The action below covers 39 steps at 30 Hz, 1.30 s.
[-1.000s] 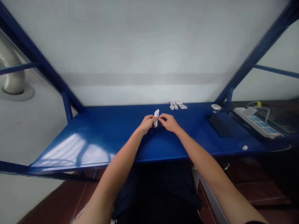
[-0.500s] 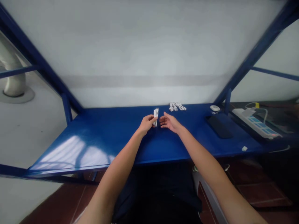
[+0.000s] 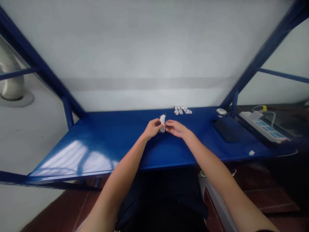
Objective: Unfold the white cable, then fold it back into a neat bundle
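A white cable [image 3: 162, 119], folded into an upright bundle, is held just above the blue table [image 3: 116, 132]. My left hand [image 3: 153, 128] is closed on it, thumb across its front. From the other side, my right hand [image 3: 176, 129] has its fingertips drawn together at the bundle's right edge, pinching there; what exactly lies between those fingertips is partly hidden. Farther back on the table, several coiled white cables [image 3: 182, 110] lie side by side near the wall.
To the right lie a dark phone [image 3: 227, 130], a small round white object [image 3: 221, 111] and a little white piece [image 3: 251, 152] near the front edge. A power strip [image 3: 266, 127] with a plug sits beyond. Blue frame bars [image 3: 69, 111] rise at both sides.
My right hand has moved in from beside the cable, its spread fingers now closing at the bundle's edge. The bundle has shifted slightly right and toward me in my left hand.
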Available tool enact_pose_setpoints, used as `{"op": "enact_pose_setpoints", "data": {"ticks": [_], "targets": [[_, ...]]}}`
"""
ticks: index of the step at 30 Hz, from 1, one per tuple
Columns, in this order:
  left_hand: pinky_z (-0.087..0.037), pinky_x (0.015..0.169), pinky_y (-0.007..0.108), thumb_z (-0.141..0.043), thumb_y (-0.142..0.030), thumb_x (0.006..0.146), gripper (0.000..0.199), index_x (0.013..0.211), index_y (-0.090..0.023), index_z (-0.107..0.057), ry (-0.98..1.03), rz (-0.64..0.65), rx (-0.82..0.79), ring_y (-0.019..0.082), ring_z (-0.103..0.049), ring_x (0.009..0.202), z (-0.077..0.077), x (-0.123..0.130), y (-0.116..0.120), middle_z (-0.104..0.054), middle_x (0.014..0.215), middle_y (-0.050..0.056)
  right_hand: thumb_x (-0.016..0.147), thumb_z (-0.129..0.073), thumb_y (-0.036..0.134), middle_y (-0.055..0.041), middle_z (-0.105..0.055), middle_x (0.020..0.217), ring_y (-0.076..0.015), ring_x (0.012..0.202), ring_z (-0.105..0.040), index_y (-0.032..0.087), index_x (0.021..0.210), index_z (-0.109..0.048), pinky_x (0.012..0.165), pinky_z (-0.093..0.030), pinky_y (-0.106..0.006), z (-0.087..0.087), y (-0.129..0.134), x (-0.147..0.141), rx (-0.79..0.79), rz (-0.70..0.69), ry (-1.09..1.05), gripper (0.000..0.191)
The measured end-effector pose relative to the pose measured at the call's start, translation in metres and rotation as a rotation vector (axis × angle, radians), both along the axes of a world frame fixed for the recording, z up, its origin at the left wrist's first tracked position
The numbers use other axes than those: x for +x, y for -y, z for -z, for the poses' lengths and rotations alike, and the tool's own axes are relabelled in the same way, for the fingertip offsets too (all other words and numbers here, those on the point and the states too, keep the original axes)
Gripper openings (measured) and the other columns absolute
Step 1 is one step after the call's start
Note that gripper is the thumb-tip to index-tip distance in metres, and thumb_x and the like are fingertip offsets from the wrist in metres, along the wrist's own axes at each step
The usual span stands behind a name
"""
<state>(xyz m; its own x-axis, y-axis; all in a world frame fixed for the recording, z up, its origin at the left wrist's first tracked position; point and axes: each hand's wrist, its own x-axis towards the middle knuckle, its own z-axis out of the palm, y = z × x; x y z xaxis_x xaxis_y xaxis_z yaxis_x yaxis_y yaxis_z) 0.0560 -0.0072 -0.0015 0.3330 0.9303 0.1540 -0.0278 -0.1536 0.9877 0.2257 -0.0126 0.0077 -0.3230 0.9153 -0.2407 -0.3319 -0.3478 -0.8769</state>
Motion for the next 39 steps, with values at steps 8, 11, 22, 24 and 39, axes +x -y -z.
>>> {"op": "enact_pose_setpoints", "data": {"ticks": [8,11,22,24,39], "targets": [[-0.042,0.041,0.022,-0.074,-0.035,0.072,0.026,0.074,-0.013,-0.060,0.114,-0.030,-0.362,0.010,-0.053,0.048,-0.009,0.003,0.007,-0.055,0.058,0.000,0.076,-0.069,0.033,-0.0009,-0.065,0.072,-0.0144,0.066,-0.059,0.020,0.074,-0.069,0.060,-0.052,-0.027,0.003,0.005,-0.005,0.671,0.187,0.533,0.014],[-0.038,0.037,0.021,-0.074,-0.035,0.071,0.026,0.075,-0.013,-0.060,0.169,-0.022,-0.434,0.009,-0.050,0.045,-0.009,0.003,0.007,-0.051,0.056,-0.002,0.078,-0.067,0.034,-0.0029,-0.069,0.080,-0.0177,0.078,-0.061,0.021,0.077,-0.071,0.069,-0.052,-0.029,0.001,0.007,-0.007,0.791,0.248,0.649,0.014],[-0.048,0.071,0.027,-0.066,-0.029,0.076,0.016,0.083,-0.014,-0.063,-0.219,-0.098,0.296,0.015,-0.061,0.072,0.008,0.000,-0.004,-0.066,0.077,0.002,0.084,-0.067,0.022,-0.0040,-0.066,0.064,-0.0102,0.057,-0.060,0.013,0.074,-0.068,0.057,-0.053,-0.021,0.000,-0.001,0.003,-0.016,-0.021,0.173,0.013],[-0.048,0.072,0.027,-0.067,-0.030,0.076,0.017,0.083,-0.014,-0.064,-0.232,-0.091,0.297,0.015,-0.061,0.073,0.008,-0.001,-0.004,-0.066,0.078,0.002,0.079,-0.072,0.020,-0.0034,-0.067,0.067,-0.0093,0.057,-0.059,0.014,0.074,-0.068,0.058,-0.053,-0.021,0.001,-0.001,0.003,0.018,-0.002,0.180,0.009],[-0.044,0.048,0.024,-0.069,-0.034,0.077,0.023,0.074,-0.013,-0.060,0.168,0.054,-0.444,0.010,-0.050,0.052,-0.009,0.001,0.005,-0.051,0.059,-0.001,0.088,-0.053,0.032,-0.0033,-0.063,0.073,-0.0166,0.070,-0.058,0.020,0.076,-0.062,0.070,-0.047,-0.031,0.007,0.007,-0.004,1.006,0.268,0.926,0.019]]}}
